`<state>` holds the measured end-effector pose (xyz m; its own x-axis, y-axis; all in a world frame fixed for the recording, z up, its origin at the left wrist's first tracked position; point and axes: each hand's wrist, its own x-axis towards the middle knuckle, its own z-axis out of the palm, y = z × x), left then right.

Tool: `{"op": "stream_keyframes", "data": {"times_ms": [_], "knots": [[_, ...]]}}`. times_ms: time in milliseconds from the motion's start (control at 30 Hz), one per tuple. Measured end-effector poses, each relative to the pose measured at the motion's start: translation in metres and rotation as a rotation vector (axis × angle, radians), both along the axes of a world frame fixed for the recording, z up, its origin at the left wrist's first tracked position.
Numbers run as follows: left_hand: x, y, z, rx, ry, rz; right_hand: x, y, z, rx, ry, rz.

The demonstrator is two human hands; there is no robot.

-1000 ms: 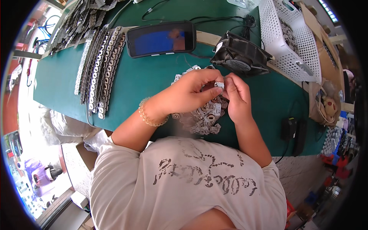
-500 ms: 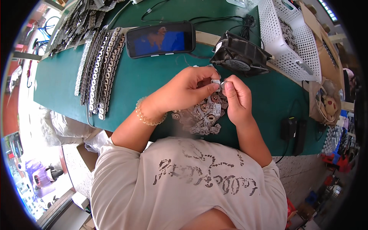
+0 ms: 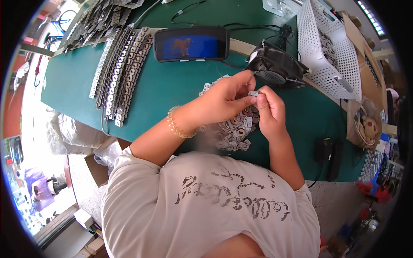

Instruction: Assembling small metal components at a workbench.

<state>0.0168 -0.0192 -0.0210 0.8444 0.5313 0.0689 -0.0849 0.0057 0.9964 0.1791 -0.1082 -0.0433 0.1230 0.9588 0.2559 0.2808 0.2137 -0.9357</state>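
Note:
My left hand point(image 3: 228, 96), with a coiled bracelet at its wrist, meets my right hand point(image 3: 272, 111) above the green table. A small, flat whitish-grey piece point(image 3: 254, 93) is pinched between the fingertips of both hands. Its exact kind is too small to make out. Beneath them lies a pile of similar small pieces point(image 3: 236, 134), some with copper-coloured round centres. My left hand and forearm hide part of that pile.
Long strips point(image 3: 122, 77) of joined pieces lie at left, with more strips point(image 3: 97, 21) heaped behind. A phone point(image 3: 191, 44) leans at the back beside a black fan point(image 3: 275, 66). A white perforated basket point(image 3: 329, 73) stands at right, near a black power adapter point(image 3: 322, 148).
The small piece has turned from upright to nearly flat between my fingertips, and my hands have drawn closer together. The whole view has shifted slightly.

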Motion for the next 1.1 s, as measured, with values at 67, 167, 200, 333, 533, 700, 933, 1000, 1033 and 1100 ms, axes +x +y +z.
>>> {"op": "stream_keyframes", "data": {"times_ms": [67, 167, 200, 333, 533, 700, 933, 1000, 1033, 1100], "knots": [[0.004, -0.004, -0.004, -0.011, -0.052, 0.013, -0.003, 0.0, 0.001, 0.052, 0.028, -0.008], [-0.004, -0.007, 0.018, 0.085, 0.033, 0.033, -0.008, -0.003, 0.0, 0.114, 0.089, -0.058], [-0.01, -0.005, 0.026, 0.345, 0.102, 0.122, -0.007, -0.004, -0.002, 0.108, 0.124, -0.084], [-0.054, 0.029, 0.035, 0.783, 0.111, 0.626, -0.004, -0.007, -0.003, 0.156, 0.159, -0.233], [-0.146, 0.139, -0.012, 1.15, 0.92, 0.886, -0.01, -0.007, -0.006, 0.168, 0.161, -0.177], [-0.147, 0.177, -0.016, 1.163, 1.344, 0.771, -0.013, -0.008, -0.006, 0.131, 0.124, -0.209], [-0.147, 0.183, 0.007, 0.974, 1.026, 0.799, -0.011, -0.007, -0.003, 0.108, 0.172, -0.249], [-0.14, 0.165, 0.028, 0.911, 0.891, 0.813, -0.01, -0.008, -0.003, 0.102, 0.196, -0.236], [-0.141, 0.161, 0.033, 0.788, 0.707, 0.807, -0.01, -0.01, -0.003, 0.093, 0.205, -0.224], [-0.144, 0.157, 0.042, 0.544, 0.345, 0.778, -0.01, -0.011, -0.003, 0.097, 0.212, -0.188]]}}
